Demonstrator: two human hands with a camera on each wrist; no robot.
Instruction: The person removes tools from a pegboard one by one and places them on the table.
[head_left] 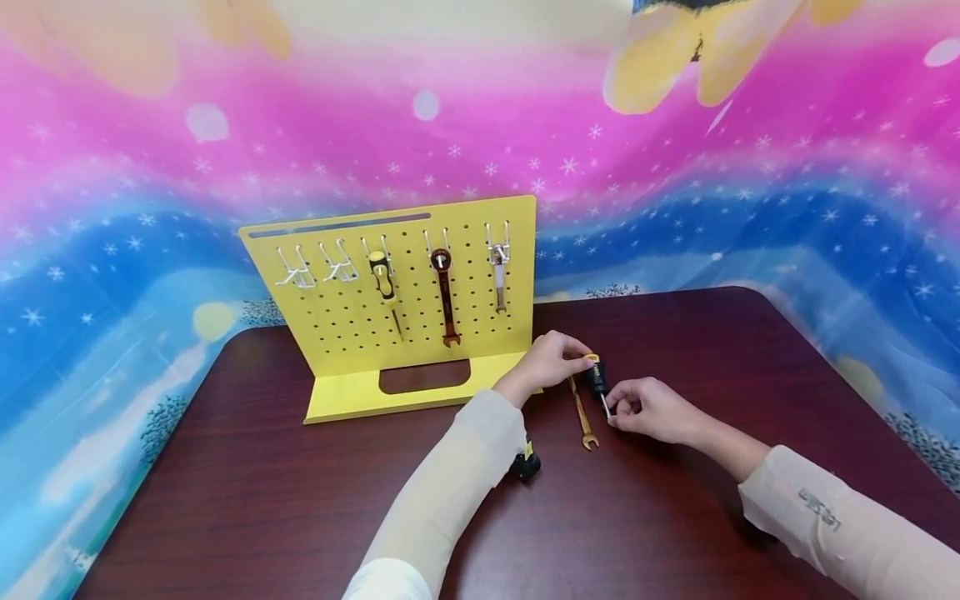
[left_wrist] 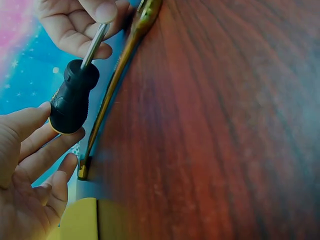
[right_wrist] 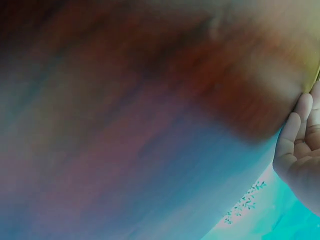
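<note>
Left hand [head_left: 551,360] reaches forward and across, palm turned toward the right hand, thumb and fingertips pinching the butt end of a stubby screwdriver [head_left: 597,379]. Right hand [head_left: 652,408] comes in from the right, fingers bent, thumb and fingers pinching the metal shaft near its tip. So both hands grasp the same screwdriver, one at each end. Its black handle with yellow end points away from the person, shaft toward the person. Location: right of the pegboard [head_left: 337,404], just beside a gold-coloured wrench [head_left: 581,412].

Surface: dark red-brown table [head_left: 637,517] with wood grain, rounded far corners. Patterned cloth [head_left: 465,125] hangs round it, pink and blue with snowflakes and yellow butterflies. Light sleeves [head_left: 840,517] on both arms, dark lettering on the right one.

Yellow pegboard stands on the table, left of the hands, with white hooks [head_left: 341,265] along its upper part. Hanging, left to right: yellow-black screwdriver [head_left: 383,279], dark red combination wrench [head_left: 446,300], small silver tool [head_left: 500,279], type unclear. Gold wrench lies on the table, open end toward the person; left hand hides its far end in the head view and also overlaps the pegboard's right base corner. Black object [head_left: 527,465] with a yellow bit sits by the left sleeve, partly hidden, cannot tell what. Right wrist view: mostly blurred table, hand cut off at the edge.
</note>
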